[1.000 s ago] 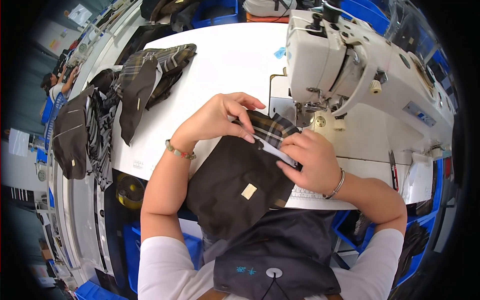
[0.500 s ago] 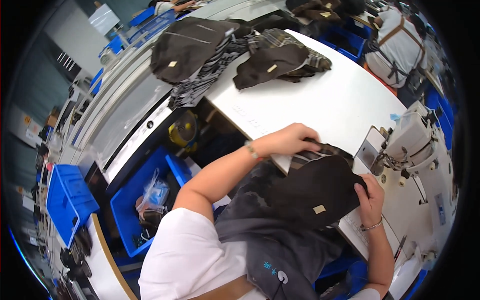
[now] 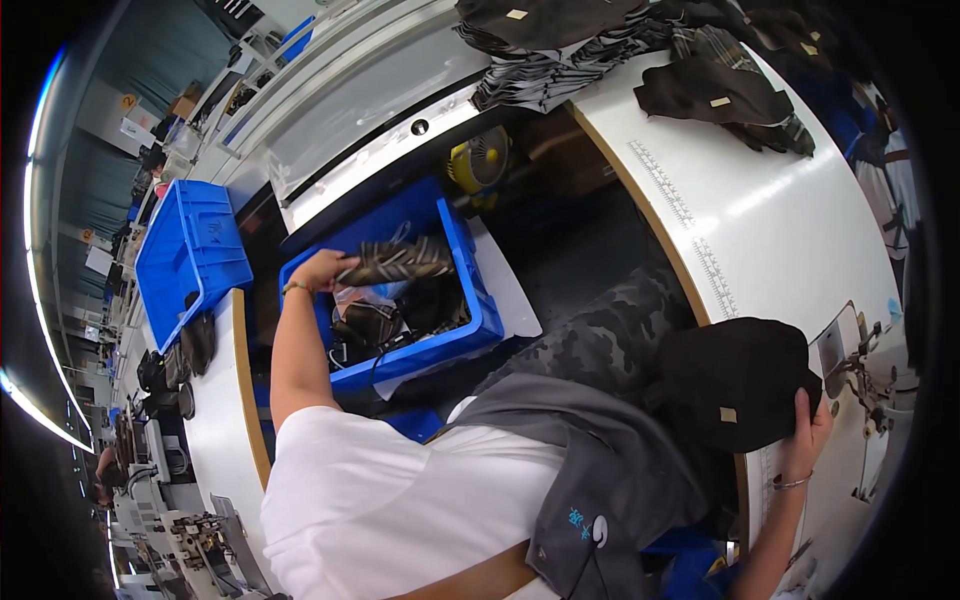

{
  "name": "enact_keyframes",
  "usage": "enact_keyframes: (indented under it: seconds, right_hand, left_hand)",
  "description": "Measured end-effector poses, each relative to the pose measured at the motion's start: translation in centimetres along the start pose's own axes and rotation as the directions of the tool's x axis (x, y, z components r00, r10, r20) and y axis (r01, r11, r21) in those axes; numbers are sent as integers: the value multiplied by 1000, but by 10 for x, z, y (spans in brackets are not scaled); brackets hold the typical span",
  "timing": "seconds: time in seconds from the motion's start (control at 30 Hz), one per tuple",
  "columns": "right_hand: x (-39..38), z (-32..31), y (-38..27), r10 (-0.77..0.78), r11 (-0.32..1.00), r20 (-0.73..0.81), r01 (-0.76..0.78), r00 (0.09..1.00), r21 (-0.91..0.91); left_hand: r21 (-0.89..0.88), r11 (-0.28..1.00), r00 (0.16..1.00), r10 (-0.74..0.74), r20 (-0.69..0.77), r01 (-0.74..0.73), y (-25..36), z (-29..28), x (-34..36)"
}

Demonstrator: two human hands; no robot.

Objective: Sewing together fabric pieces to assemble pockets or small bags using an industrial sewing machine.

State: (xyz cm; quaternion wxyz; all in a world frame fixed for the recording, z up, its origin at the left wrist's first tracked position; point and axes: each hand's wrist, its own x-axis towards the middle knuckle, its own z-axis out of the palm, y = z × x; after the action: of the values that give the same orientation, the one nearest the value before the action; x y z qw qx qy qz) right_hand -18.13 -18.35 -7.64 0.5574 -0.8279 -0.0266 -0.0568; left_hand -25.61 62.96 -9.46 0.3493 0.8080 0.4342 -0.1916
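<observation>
My left hand [image 3: 322, 271] is closed on one end of a plaid cloth piece [image 3: 402, 262], stretched out over a blue bin [image 3: 482, 295]. Inside the bin lie clear plastic wrapping and dark cloth bits. On the other side, my right hand [image 3: 806, 432] grips the right edge of a rounded dark brown cloth piece [image 3: 742, 372], thumb on top and the other fingers mostly hidden beneath. That piece carries a small pale tag and hangs over the table's near edge, by my camouflage trousers.
Stacked dark and striped cloth pieces [image 3: 560, 65] lie at the back of the white table [image 3: 800, 210], with another dark piece [image 3: 705, 92] beside them. A sewing machine [image 3: 870, 375] stands at the right. A yellow fan [image 3: 478, 160] sits underneath; another blue bin [image 3: 195, 255] is at left.
My left hand has left the table side and swung left over the bin with the plaid piece. My right hand still holds the dark brown piece. The view has turned left.
</observation>
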Motion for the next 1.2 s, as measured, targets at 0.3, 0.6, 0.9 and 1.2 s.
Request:
enact_keyframes:
  seconds: [0.3,0.6,0.9,1.2]
  right_hand:
    - [-2,2,-3,-29,996,65,35,997,-87]
    - [-4,12,-18,-13,999,-42,11,999,-43]
    - [-2,11,-35,-75,997,36,75,997,-16]
    - [1,7,-43,-48,993,77,55,996,-103]
  left_hand:
    - [664,701,764,570,-303,-259,109,47,-19]
    - [684,-197,-393,908,-143,-703,402,165,-133]
    - [730,-243,-267,960,86,-639,521,298,-136]
    - [665,-552,-651,748,128,-503,582,339,-165]
